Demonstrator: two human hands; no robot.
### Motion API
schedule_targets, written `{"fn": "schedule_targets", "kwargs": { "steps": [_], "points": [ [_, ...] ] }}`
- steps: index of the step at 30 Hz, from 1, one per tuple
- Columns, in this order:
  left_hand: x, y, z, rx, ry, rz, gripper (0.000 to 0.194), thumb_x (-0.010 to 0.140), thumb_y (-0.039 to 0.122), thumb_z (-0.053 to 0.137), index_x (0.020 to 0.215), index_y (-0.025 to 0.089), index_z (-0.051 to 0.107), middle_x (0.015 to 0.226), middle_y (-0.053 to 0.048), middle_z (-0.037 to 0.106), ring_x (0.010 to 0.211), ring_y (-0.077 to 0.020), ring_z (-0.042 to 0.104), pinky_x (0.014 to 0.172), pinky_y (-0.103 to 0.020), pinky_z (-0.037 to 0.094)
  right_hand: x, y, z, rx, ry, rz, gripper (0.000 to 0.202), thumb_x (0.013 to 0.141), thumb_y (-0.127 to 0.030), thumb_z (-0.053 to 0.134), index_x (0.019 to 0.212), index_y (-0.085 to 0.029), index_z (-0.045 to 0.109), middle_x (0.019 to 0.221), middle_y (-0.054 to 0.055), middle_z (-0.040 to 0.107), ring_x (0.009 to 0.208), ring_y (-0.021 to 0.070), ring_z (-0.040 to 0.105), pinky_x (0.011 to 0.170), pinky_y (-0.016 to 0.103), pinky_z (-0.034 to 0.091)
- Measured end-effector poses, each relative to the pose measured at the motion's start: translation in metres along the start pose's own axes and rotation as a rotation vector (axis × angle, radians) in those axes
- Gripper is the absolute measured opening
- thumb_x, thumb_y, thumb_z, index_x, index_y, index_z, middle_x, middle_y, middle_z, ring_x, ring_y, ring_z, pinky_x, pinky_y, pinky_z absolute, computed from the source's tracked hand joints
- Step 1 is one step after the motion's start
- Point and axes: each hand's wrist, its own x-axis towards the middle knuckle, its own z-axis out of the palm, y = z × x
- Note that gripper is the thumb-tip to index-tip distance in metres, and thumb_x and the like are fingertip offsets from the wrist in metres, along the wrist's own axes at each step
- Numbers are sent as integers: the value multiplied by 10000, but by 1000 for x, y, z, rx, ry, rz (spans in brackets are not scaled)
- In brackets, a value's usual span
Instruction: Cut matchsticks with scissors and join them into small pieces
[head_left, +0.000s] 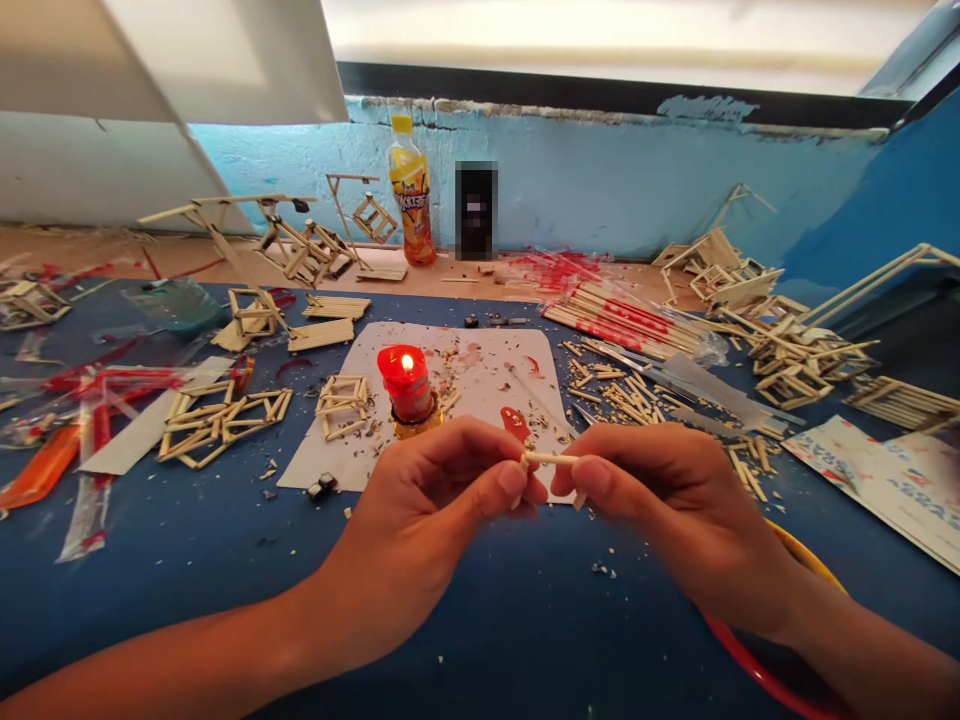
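Both hands are raised in front of the lit red candle (409, 390) and the white sheet (360, 350). A small piece of short wooden sticks (550, 458) spans the gap between them. My left hand (442, 490) pinches its left end between thumb and fingers. At the other end, my right hand (667, 500) grips it the same way, and a short stick end pokes out below the thumb. Fingers hide much of the piece. Left of the candle, a little stick cube frame (343, 405) stands on the sheet.
Flat stick frames (225, 420) lie at left. Cut sticks (622, 395), scissors (622, 355) and bundled red-banded sticks (622, 320) are at right. A drink bottle (411, 200) and dark phone-like object (476, 210) stand behind. A round red-and-yellow rim (739, 655) lies under my right forearm.
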Motion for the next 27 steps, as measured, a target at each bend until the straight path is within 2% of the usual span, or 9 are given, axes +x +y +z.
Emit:
{"fn": "schedule_targets", "kwargs": {
  "steps": [4, 8, 13, 21, 27],
  "points": [
    [0, 1, 0, -18, -19, -12, 126, 975, 167, 756, 872, 203, 819, 786, 31, 792, 776, -75, 723, 746, -120, 578, 0, 0, -1, 8, -75, 44, 406, 1056, -509, 571, 833, -238, 775, 648, -20, 590, 585, 128, 474, 535, 279, 353],
    [1, 0, -1, 12, -22, -17, 135, 971, 154, 756, 875, 206, 835, 796, 28, 804, 779, -79, 737, 755, -123, 589, 1, 1, -2, 68, -99, 82, 367, 1045, -482, 592, 827, -247, 770, 681, -13, 644, 617, 144, 530, 562, 294, 381],
    [1, -2, -3, 67, 1, -2, 114, 954, 159, 778, 862, 199, 833, 783, 33, 814, 757, -69, 741, 733, -102, 582, 1, 1, -3, 121, -91, 63, 326, 1044, -400, 615, 786, -246, 743, 650, -51, 600, 579, 106, 467, 544, 274, 347],
    [3, -3, -7, 52, -39, 12, 115, 978, 182, 761, 917, 250, 830, 830, 71, 810, 806, -50, 744, 767, -95, 581, 0, 2, -3, 165, -85, 113, 365, 1062, -440, 593, 806, -225, 740, 654, -59, 560, 561, 86, 392, 509, 250, 294],
    [4, -4, -8, 73, -43, 0, 142, 979, 151, 752, 912, 244, 836, 807, 75, 808, 760, -31, 726, 732, -64, 565, 4, 2, -4, 111, -99, 33, 329, 1060, -349, 602, 786, -231, 742, 605, -85, 469, 544, 74, 343, 495, 236, 277]
  ]
}}
